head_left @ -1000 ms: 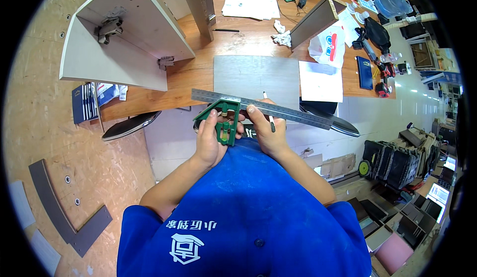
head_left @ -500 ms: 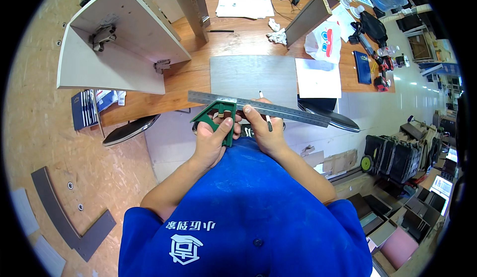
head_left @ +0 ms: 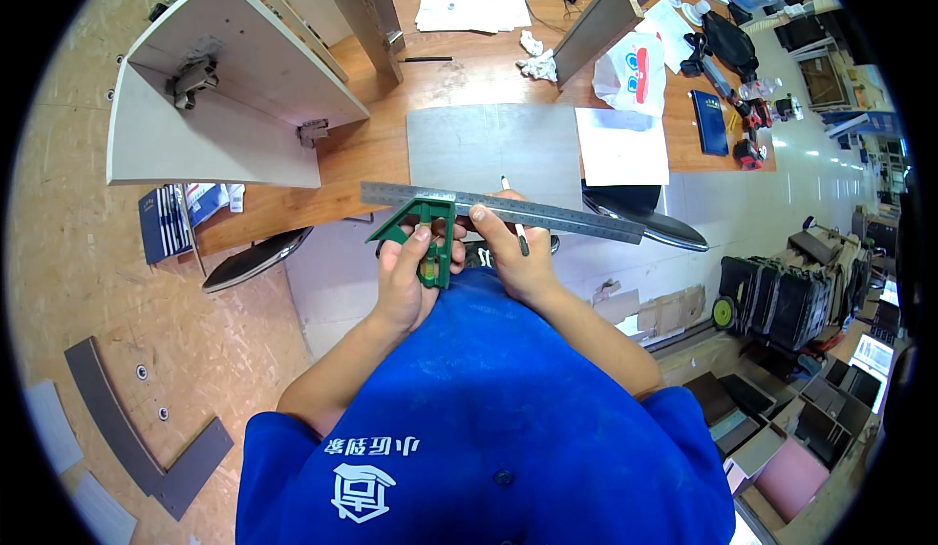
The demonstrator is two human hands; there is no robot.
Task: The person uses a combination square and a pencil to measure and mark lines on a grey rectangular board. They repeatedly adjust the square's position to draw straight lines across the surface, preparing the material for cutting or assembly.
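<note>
The left hand [head_left: 399, 286], whose thumb [head_left: 418, 238] had just uncovered the level vial [head_left: 428, 271], leaving it seemingly readable again, gripped the green combination square [head_left: 448, 237] before the desk [head_left: 376, 159], while the right hand [head_left: 520, 263] held its steel blade [head_left: 576, 219] and a pen [head_left: 521, 242].

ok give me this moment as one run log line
left hand: holds green square head | right hand: holds metal ruler, pen | ruler: through square head | grey panel: flat on table
</note>
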